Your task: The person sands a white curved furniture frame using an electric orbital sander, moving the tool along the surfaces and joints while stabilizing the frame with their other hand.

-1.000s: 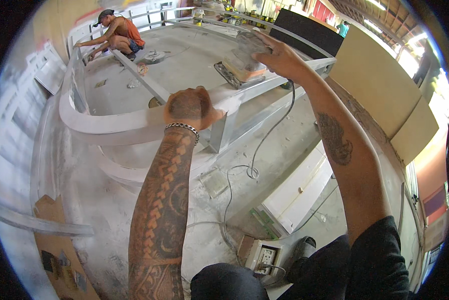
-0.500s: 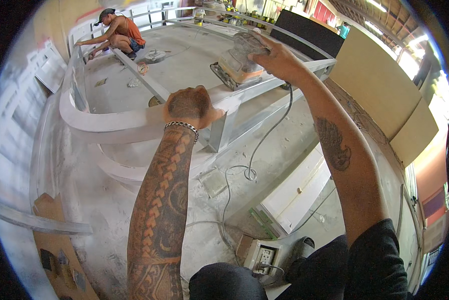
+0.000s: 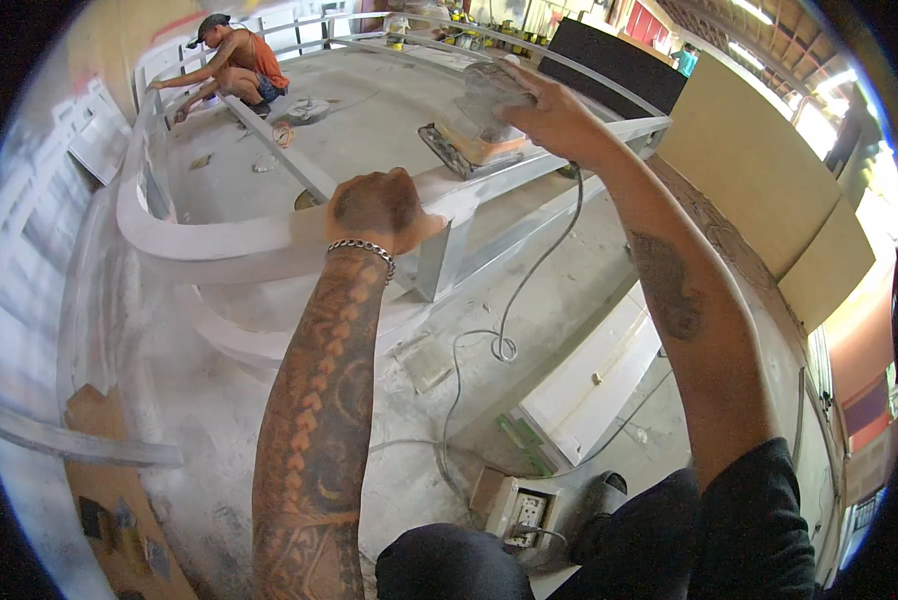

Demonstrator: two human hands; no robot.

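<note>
A large frame (image 3: 219, 242) of pale, dusty bars with a rounded corner stretches away in front of me. My left hand (image 3: 381, 208) is closed over its near top rail, beside a joint with an upright post. Ahead and to the right, my right hand (image 3: 551, 108) wraps over the top of a dusty orange and grey power sander (image 3: 481, 138). The sander's flat pad rests on the frame's top rail, its body smeared by motion. A grey cord (image 3: 547, 258) runs down from it to the floor and loops there.
A co-worker (image 3: 239, 68) in an orange top crouches at the far left, hands by the frame. On the floor below me lie a socket box (image 3: 521, 512), a white panel (image 3: 594, 375) and cardboard (image 3: 129, 490). Tan boards (image 3: 754, 170) lean along the right.
Both my hands keep their places. The sander and my right forearm look more blurred now, and the sander seems shifted very slightly left.
</note>
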